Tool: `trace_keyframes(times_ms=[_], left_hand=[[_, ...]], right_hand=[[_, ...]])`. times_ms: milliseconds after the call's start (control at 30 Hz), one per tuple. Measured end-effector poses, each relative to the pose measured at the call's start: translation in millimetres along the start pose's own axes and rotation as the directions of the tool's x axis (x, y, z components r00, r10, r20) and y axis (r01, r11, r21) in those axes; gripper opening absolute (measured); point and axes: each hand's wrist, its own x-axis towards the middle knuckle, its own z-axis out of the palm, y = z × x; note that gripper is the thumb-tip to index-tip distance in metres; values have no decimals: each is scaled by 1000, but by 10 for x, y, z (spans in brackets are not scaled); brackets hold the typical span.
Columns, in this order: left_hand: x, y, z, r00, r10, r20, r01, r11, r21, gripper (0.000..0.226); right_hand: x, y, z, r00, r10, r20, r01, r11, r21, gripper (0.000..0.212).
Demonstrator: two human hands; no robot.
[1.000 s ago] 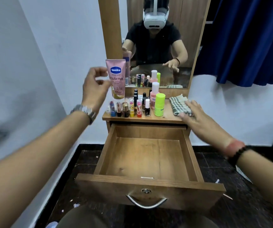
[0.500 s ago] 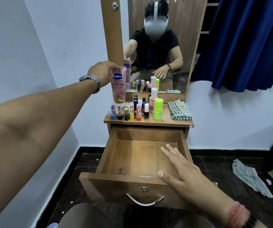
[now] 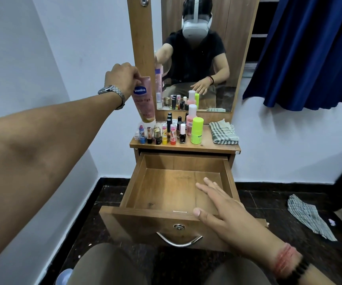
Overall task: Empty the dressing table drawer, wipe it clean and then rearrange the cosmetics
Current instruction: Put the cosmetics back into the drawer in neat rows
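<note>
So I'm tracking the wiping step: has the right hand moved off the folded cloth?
Yes: the right hand left the cloth and now hovers over the open drawer.

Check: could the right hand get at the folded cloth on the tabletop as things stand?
Probably yes. The right hand is open, holding nothing, over the drawer; the cloth lies alone at the tabletop's right end, with nothing in between.

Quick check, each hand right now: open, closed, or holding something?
Left hand: closed, gripping the top of the pink Vaseline tube.
Right hand: open, fingers straight over the drawer, holding nothing.
</note>
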Motion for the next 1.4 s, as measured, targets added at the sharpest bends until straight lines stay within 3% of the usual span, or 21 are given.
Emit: trace_keyframes(times_ms=[200, 433, 567, 700, 867, 967, 1133, 1233, 1300, 1400], left_hand=[[-15, -79, -431, 985, -112, -132, 77, 965, -250, 19], [-271, -35, -1039, 967, -45, -250, -62, 913, -403, 28], [-668, 99, -1092, 992, -46, -117, -26, 834, -552, 20], [-1166, 220, -781, 987, -91, 130, 154, 728, -668, 5], [-1657, 295, -227, 911, -157, 381, 386, 647, -658, 10], [-1852, 285, 69, 832, -230, 505, 524, 627, -577, 6], [-2015, 236, 376, 760, -196, 619, 524, 749, -405, 21], [-2062, 207, 466, 641, -160, 751, 553, 775, -307, 32], [-2111, 207, 513, 588, -115, 801, 484, 843, -234, 40], [-2178, 182, 606, 569, -54, 820, 312, 938, -154, 39]], right_hand=[[-7, -21, -56, 999, -26, -47, 26, 1000, 16, 63], [-11, -89, -144, 992, -37, -119, 47, 995, 89, 59], [-18, -65, -173, 989, -16, -145, 34, 992, 122, 55], [-36, -42, -192, 987, 15, -161, 9, 989, 146, 50], [-42, 32, -177, 988, 30, -155, -5, 987, 158, 51], [-28, 71, -141, 989, 31, -146, -9, 989, 150, 52], [-9, 163, -62, 996, 34, -79, -27, 995, 94, 53], [141, 169, -5, 998, 51, -25, -49, 996, 80, 52], [341, 162, 52, 997, 72, 12, -72, 997, 34, 51], [714, 132, 157, 986, 119, 119, -111, 991, -72, 47]])
